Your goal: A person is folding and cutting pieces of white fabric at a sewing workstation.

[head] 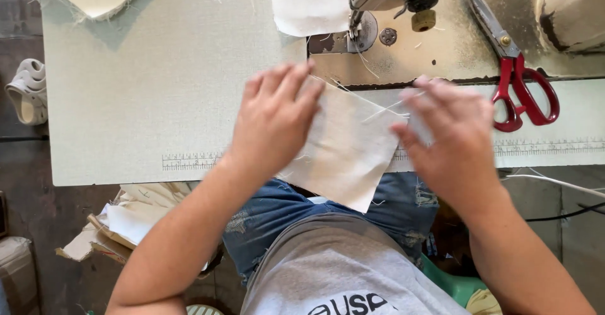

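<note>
A sewing workshop: an industrial sewing machine [391, 0] just beyond the hands, red-handled scissors [520, 75] right of them, fabric scraps [132, 217] below.

Matt woven cloth piece [350, 145], glossy red plastic-handled metal scissors [513, 69], matt table [157, 101].

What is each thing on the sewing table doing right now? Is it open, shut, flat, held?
Left hand: flat on the cream cloth piece, fingers spread.
Right hand: on the cloth's right edge; its grip is blurred.
Cream square cloth piece: lying flat, one corner hanging off the table edge.
Red-handled scissors: closed, lying flat, untouched.
Sewing machine needle area: no cloth under it.
</note>
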